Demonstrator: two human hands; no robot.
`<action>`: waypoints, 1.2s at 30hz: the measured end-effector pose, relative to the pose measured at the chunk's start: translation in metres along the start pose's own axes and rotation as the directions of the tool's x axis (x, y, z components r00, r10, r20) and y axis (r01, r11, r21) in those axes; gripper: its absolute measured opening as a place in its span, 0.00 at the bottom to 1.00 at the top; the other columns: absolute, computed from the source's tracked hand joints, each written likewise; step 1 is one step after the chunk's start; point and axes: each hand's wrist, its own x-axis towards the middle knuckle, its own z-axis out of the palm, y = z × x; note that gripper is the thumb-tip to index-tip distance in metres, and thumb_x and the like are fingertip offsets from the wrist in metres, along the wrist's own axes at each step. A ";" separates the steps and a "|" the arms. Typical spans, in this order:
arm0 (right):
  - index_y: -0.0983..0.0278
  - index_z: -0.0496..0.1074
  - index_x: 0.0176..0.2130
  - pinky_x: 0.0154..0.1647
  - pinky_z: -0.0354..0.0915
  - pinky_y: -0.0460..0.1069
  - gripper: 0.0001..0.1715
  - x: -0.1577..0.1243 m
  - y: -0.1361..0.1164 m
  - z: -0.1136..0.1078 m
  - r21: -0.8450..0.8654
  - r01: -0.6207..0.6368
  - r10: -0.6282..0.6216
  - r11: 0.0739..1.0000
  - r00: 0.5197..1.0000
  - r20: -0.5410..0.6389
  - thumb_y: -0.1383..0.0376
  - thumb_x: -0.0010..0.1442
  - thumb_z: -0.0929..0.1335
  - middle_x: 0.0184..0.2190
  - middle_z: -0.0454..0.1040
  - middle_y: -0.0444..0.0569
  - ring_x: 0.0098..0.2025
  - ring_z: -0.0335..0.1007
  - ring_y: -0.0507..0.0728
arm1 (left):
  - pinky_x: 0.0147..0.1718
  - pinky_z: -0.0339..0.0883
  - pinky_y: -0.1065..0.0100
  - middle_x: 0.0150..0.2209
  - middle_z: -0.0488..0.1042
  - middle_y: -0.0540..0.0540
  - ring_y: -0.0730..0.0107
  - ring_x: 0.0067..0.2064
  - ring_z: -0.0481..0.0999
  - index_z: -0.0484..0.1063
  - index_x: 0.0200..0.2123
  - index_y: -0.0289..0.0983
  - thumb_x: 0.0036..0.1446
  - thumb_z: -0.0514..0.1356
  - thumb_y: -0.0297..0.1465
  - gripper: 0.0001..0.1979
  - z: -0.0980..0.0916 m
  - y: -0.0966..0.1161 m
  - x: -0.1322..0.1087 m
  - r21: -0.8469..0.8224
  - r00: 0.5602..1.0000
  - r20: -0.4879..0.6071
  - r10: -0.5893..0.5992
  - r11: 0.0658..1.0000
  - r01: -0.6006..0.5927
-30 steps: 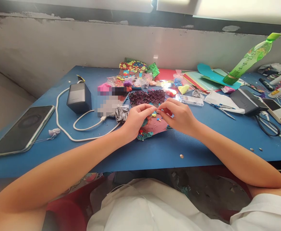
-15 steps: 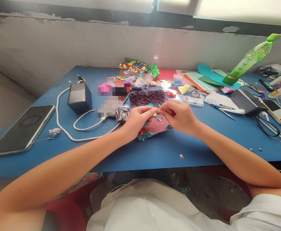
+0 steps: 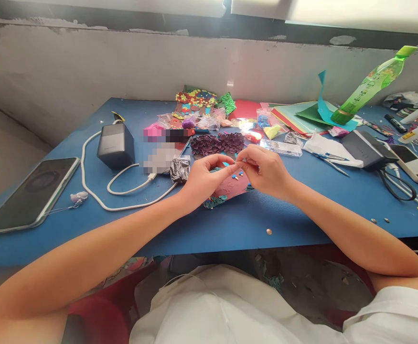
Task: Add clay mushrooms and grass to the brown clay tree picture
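My left hand (image 3: 209,177) and my right hand (image 3: 264,171) meet fingertip to fingertip above a clay picture (image 3: 234,188). Both are closed in a pinch, and whatever lies between the tips is too small to make out. The picture has dark purple petal-like clay pieces (image 3: 218,144) along its far side, a brownish-pink lower part, teal leaf shapes (image 3: 215,200) at the near left corner and a few tiny blue and yellowish bits (image 3: 238,177) beside my fingers. My hands cover much of its middle.
Bags of coloured clay (image 3: 209,120) and another clay picture (image 3: 196,101) lie behind. On the left are a phone (image 3: 31,193), a black power bank (image 3: 115,145) and a white cable. To the right stand a green bottle (image 3: 373,88), paper sheets (image 3: 289,117) and pens (image 3: 328,161).
My hands stay pinched together over the picture, the left fingers bent a little differently. A blue paper sheet by the bottle now stands up at one end. The view has shifted slightly.
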 end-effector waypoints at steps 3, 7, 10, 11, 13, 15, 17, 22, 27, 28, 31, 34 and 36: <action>0.62 0.67 0.31 0.24 0.54 0.46 0.06 0.001 0.001 0.001 0.026 -0.035 0.036 0.999 0.998 -0.041 0.70 0.61 0.66 0.23 0.66 0.42 0.23 0.58 0.50 | 0.23 0.53 0.72 0.24 0.68 0.53 0.79 0.23 0.59 0.76 0.30 0.36 0.46 0.67 0.38 0.12 -0.002 0.000 0.001 -0.020 1.000 -0.016 0.017 1.000 -0.017; 0.62 0.68 0.32 0.24 0.56 0.46 0.05 0.001 0.000 0.002 0.081 -0.078 0.083 0.994 0.995 -0.057 0.66 0.61 0.67 0.22 0.66 0.41 0.21 0.56 0.49 | 0.25 0.55 0.73 0.25 0.69 0.52 0.77 0.25 0.61 0.76 0.30 0.36 0.47 0.66 0.37 0.10 -0.003 -0.001 0.003 -0.077 1.000 -0.026 0.005 0.997 -0.007; 0.62 0.69 0.32 0.23 0.58 0.45 0.04 0.000 -0.001 0.003 0.105 -0.071 0.077 0.992 0.995 -0.060 0.65 0.61 0.67 0.22 0.67 0.41 0.21 0.57 0.48 | 0.24 0.55 0.73 0.24 0.69 0.52 0.77 0.25 0.61 0.76 0.29 0.36 0.46 0.66 0.37 0.10 -0.004 -0.002 0.003 -0.109 1.000 -0.012 -0.011 0.994 0.009; 0.62 0.69 0.33 0.23 0.58 0.45 0.04 0.000 -0.002 0.003 0.106 -0.066 0.072 0.992 0.996 -0.061 0.65 0.61 0.67 0.22 0.66 0.41 0.21 0.58 0.48 | 0.24 0.55 0.73 0.24 0.69 0.52 0.77 0.25 0.61 0.76 0.28 0.36 0.46 0.66 0.37 0.10 -0.004 -0.002 0.003 -0.116 1.000 -0.005 -0.014 0.993 0.013; 0.62 0.70 0.35 0.23 0.59 0.45 0.03 0.000 -0.002 0.002 0.104 -0.054 0.060 0.993 0.997 -0.056 0.65 0.61 0.67 0.22 0.66 0.41 0.22 0.58 0.48 | 0.23 0.55 0.72 0.23 0.68 0.52 0.77 0.24 0.61 0.76 0.27 0.36 0.45 0.66 0.37 0.10 -0.004 -0.001 0.003 -0.133 1.000 0.005 -0.015 0.991 0.016; 0.62 0.71 0.36 0.24 0.61 0.45 0.04 0.001 -0.003 0.001 0.106 -0.042 0.047 0.993 0.998 -0.045 0.66 0.62 0.66 0.23 0.67 0.42 0.22 0.60 0.49 | 0.23 0.54 0.72 0.23 0.68 0.52 0.77 0.25 0.61 0.76 0.26 0.36 0.44 0.67 0.37 0.10 -0.004 0.000 0.003 -0.155 1.000 0.011 -0.016 0.988 0.017; 0.63 0.72 0.37 0.25 0.61 0.44 0.04 0.001 -0.003 0.000 0.111 -0.026 0.030 0.994 0.999 -0.033 0.66 0.62 0.66 0.24 0.68 0.43 0.23 0.61 0.49 | 0.23 0.54 0.72 0.23 0.68 0.52 0.77 0.25 0.61 0.76 0.26 0.36 0.43 0.68 0.38 0.11 -0.005 0.001 0.003 -0.173 1.000 0.018 -0.018 0.985 0.021; 0.63 0.72 0.36 0.24 0.61 0.44 0.03 0.002 -0.002 0.000 0.112 0.000 0.003 0.994 1.000 -0.025 0.67 0.62 0.67 0.26 0.70 0.44 0.23 0.61 0.48 | 0.24 0.54 0.72 0.21 0.66 0.53 0.77 0.24 0.60 0.77 0.26 0.35 0.43 0.68 0.38 0.12 -0.006 0.002 0.004 -0.181 0.999 0.040 -0.029 0.983 0.035; 0.63 0.72 0.34 0.24 0.61 0.44 0.03 0.002 -0.001 0.000 0.098 0.030 -0.026 0.995 0.999 -0.041 0.67 0.62 0.68 0.25 0.69 0.43 0.24 0.62 0.48 | 0.23 0.53 0.72 0.21 0.66 0.52 0.77 0.24 0.60 0.76 0.25 0.35 0.43 0.67 0.37 0.10 -0.006 0.002 0.004 -0.199 0.997 0.037 -0.062 0.978 0.069; 0.63 0.71 0.34 0.24 0.61 0.44 0.03 0.002 -0.001 0.000 0.094 0.040 -0.036 0.995 0.998 -0.044 0.67 0.62 0.68 0.25 0.69 0.43 0.24 0.62 0.48 | 0.22 0.53 0.72 0.21 0.66 0.52 0.77 0.24 0.60 0.76 0.25 0.35 0.43 0.67 0.37 0.10 -0.006 0.002 0.004 -0.200 0.997 0.038 -0.065 0.977 0.072; 0.63 0.71 0.34 0.24 0.61 0.43 0.04 0.002 -0.001 -0.001 0.075 0.081 -0.077 0.994 0.996 -0.055 0.68 0.63 0.67 0.26 0.70 0.44 0.24 0.63 0.48 | 0.22 0.53 0.72 0.22 0.66 0.52 0.77 0.25 0.60 0.76 0.26 0.35 0.43 0.67 0.37 0.11 -0.007 0.002 0.003 -0.196 0.996 0.049 -0.077 0.977 0.085; 0.63 0.71 0.34 0.24 0.60 0.42 0.04 0.002 0.000 -0.001 0.052 0.130 -0.126 0.990 0.989 -0.077 0.68 0.63 0.67 0.27 0.70 0.44 0.24 0.62 0.47 | 0.23 0.53 0.73 0.21 0.65 0.52 0.77 0.24 0.60 0.76 0.27 0.35 0.44 0.67 0.39 0.12 -0.007 0.002 0.003 -0.178 0.994 0.074 -0.077 0.980 0.089; 0.64 0.71 0.34 0.24 0.60 0.42 0.05 0.002 0.000 -0.001 0.040 0.154 -0.151 0.987 0.985 -0.081 0.69 0.63 0.66 0.27 0.71 0.44 0.24 0.62 0.46 | 0.23 0.54 0.73 0.22 0.65 0.53 0.77 0.25 0.60 0.76 0.27 0.35 0.43 0.68 0.41 0.14 -0.008 0.002 0.004 -0.174 0.993 0.092 -0.073 0.981 0.088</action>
